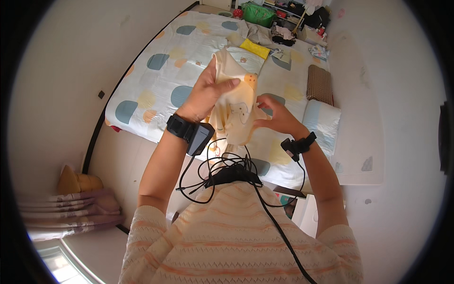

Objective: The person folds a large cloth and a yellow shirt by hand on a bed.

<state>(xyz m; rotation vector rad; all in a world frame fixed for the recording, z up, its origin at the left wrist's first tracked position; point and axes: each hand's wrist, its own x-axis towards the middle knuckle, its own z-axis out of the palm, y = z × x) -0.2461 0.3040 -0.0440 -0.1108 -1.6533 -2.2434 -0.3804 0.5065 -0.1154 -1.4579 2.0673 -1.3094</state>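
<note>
A cream-and-yellow cloth garment point(238, 106) with a printed animal figure hangs in front of me, above the bed. My left hand point(209, 88) grips its upper left edge, with the thumb across the front of the fabric. On the other side, my right hand point(280, 115) holds the right edge lower down, fingers and thumb curved around the cloth. The exact grip of the right fingertips is partly hidden in the folds. Below the garment, another patterned cloth point(217, 152) shows behind a tangle of black cables point(227, 167) at my waist.
The bed point(159, 88) has a patterned sheet. Toward its far end lie a yellow cloth point(254, 48), folded clothes point(282, 33) and a green bag point(258, 14). A brown checked pillow point(319, 84) and a rolled blue-white bedding piece point(322, 120) line the right wall.
</note>
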